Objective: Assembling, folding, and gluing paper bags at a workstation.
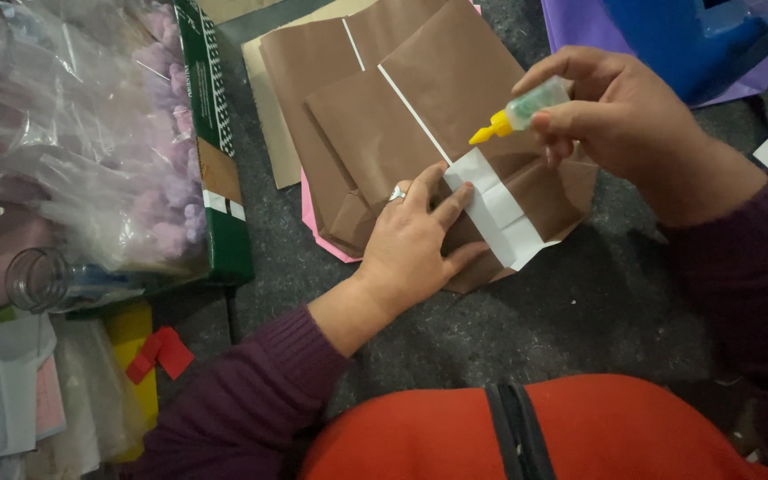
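A folded brown paper bag [384,133] lies on the grey carpet, its bottom end folded over with a white flap [497,212] showing. My left hand [415,240], a ring on one finger, presses flat on the bag's folded bottom beside the white flap. My right hand [620,111] holds a small clear glue bottle [526,108] with a yellow nozzle, tilted so the tip hangs just above the white flap. More brown bags [313,62] lie stacked underneath and behind.
A green box [215,151] with clear plastic bags of lilac pom-poms [157,178] stands at left. A glass jar [42,280] lies on its side, with red and yellow paper scraps [157,351] nearby. Purple paper and a blue thing [677,36] sit top right.
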